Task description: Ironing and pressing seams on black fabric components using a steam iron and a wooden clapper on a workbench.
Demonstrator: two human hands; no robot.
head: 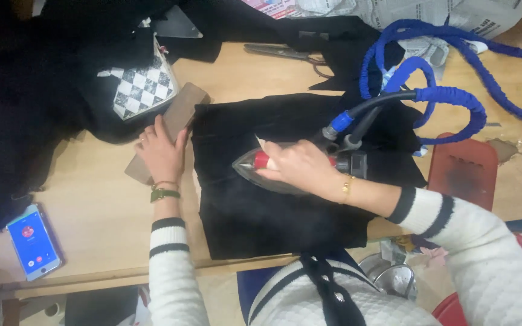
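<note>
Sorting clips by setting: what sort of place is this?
Likely a tailoring or garment workshop: the right hand presses black fabric with a steam iron fed by a blue hose, and shears lie on the wooden table.

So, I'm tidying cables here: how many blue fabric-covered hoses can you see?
1, as far as shows: the blue hose loops over the table's far right and runs down to the steam iron under the right hand. More may lie hidden under the black cloth.

Around the one grey steam iron (pixel 273 172): one flat black cloth (pixel 261 211), one brown wooden block (pixel 173 124), one blue-screened phone (pixel 32 242), one pair of metal scissors (pixel 285 53).
</note>
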